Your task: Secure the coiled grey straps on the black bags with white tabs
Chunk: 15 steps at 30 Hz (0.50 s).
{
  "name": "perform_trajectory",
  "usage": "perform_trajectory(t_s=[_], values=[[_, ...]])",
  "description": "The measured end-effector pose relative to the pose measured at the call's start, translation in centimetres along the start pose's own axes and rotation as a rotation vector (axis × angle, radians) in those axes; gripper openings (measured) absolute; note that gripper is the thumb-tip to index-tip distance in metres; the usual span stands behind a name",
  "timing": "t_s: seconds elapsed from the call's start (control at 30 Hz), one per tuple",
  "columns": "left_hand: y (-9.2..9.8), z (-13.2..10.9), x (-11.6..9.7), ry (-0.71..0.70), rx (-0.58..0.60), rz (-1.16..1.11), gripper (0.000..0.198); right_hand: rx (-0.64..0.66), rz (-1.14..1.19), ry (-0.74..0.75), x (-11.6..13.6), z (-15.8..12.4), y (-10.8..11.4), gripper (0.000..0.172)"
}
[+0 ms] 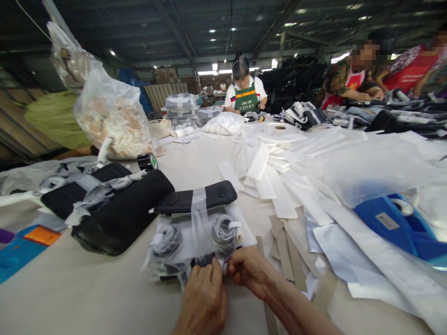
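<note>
A plastic-wrapped bundle (pixel 186 236) lies on the desk (pixel 115 288) before the person, a black padded piece (pixel 178 199) along its far edge. The left hand's (pixel 206 298) fingers pinch its near edge; the right hand's (pixel 247 269) fingers are clenched by its near right corner, their grip hidden from view

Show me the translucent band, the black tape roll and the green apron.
Translucent band (pixel 199 223): head view, middle of its length.
Black tape roll (pixel 145 162): head view, dark outer side.
Green apron (pixel 246 103): head view, chest panel.
</note>
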<state>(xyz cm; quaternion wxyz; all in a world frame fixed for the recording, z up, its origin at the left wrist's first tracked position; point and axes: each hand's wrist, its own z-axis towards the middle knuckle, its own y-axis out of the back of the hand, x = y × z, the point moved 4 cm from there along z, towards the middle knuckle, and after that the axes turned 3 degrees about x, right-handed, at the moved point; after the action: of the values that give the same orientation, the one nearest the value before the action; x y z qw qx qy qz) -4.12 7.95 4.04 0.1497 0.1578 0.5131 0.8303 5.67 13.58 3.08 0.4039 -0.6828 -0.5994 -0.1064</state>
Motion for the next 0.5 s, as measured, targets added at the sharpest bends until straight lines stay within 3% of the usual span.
perform_trajectory(t_s=[0.23, 0.5], values=[[-0.03, 0.18, -0.2, 0.019, -0.145, 0.115, 0.02, 0.081, -0.039, -0.058, 0.79, -0.01, 0.24, 0.01], [0.24, -0.08, 0.16, 0.107, -0.166, 0.05, 0.026, 0.092, -0.118, 0.086, 0.11, -0.01, 0.19, 0.008]])
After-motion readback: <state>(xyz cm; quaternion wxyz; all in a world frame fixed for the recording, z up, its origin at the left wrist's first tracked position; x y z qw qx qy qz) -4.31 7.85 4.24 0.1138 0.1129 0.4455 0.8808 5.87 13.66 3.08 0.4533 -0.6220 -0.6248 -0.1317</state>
